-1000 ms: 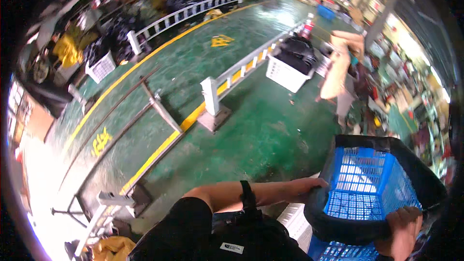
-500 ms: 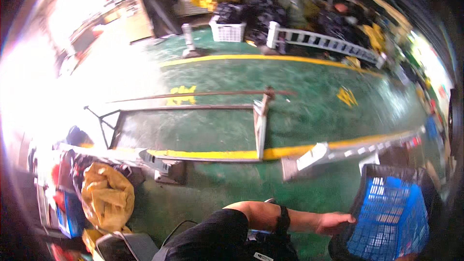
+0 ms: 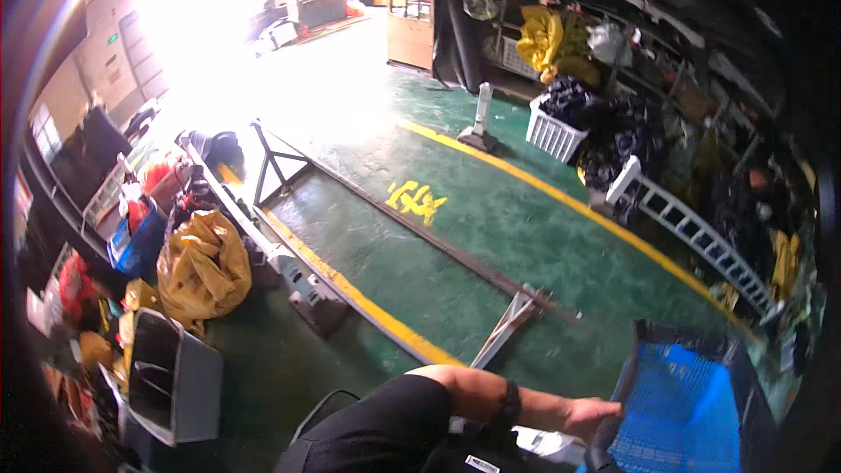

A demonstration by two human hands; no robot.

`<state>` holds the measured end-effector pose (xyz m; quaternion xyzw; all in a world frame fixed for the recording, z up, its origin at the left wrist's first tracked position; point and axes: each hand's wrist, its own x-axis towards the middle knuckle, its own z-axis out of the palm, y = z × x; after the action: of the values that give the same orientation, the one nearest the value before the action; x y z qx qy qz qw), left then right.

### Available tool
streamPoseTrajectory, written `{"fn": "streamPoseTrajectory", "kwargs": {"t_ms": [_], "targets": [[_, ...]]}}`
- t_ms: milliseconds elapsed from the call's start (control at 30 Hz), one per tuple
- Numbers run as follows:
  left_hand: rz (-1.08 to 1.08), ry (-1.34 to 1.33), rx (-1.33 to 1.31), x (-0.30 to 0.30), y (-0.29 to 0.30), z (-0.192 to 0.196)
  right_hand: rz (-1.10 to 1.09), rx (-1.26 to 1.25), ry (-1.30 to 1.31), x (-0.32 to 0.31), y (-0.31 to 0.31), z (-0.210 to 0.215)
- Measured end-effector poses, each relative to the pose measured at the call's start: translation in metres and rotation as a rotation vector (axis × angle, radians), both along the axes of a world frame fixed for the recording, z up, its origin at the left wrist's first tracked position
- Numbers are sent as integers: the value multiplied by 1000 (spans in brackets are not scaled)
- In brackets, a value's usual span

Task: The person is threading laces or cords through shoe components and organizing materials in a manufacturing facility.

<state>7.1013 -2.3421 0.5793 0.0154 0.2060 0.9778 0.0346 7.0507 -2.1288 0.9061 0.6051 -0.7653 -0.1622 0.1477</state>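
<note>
My left hand [image 3: 592, 416] grips the left rim of a blue mesh plastic basket [image 3: 679, 407] with a dark rim, at the lower right of the head view. My left forearm wears a dark wristband [image 3: 509, 404] and a black sleeve. The basket is carried above a green floor [image 3: 491, 236]. Its inside looks empty as far as I can see. My right hand does not show; the basket's right side runs into the dark edge of the picture.
A low metal rail frame [image 3: 399, 228] crosses the floor beside yellow painted lines [image 3: 368, 302]. At the left lie a yellow bag [image 3: 203, 267], a grey bin [image 3: 173, 378] and piled goods. A white crate [image 3: 554, 131] and a white railing [image 3: 696, 232] stand at the right.
The view has swung to the left, bringing the bright doorway and the piles at the left into sight. My left hand has stayed on the basket's rim. The right hand has left the picture.
</note>
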Motion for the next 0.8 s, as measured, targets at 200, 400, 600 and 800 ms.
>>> {"fn": "streamPoseTrajectory", "kwargs": {"t_ms": [200,400,600,800], "targets": [[111,-80,10,-88,-89,18,-2,-6,-61,-112,-91,3],[57,-63,160,-207,-140,-20,97,71,-142,-230,-186,4],[0,112,277,-363,-198,-78,4,251,-205,-392,-279,-21],[84,-158,54,-530,-257,-69,55,240,-237,-656,-311,-81]]}}
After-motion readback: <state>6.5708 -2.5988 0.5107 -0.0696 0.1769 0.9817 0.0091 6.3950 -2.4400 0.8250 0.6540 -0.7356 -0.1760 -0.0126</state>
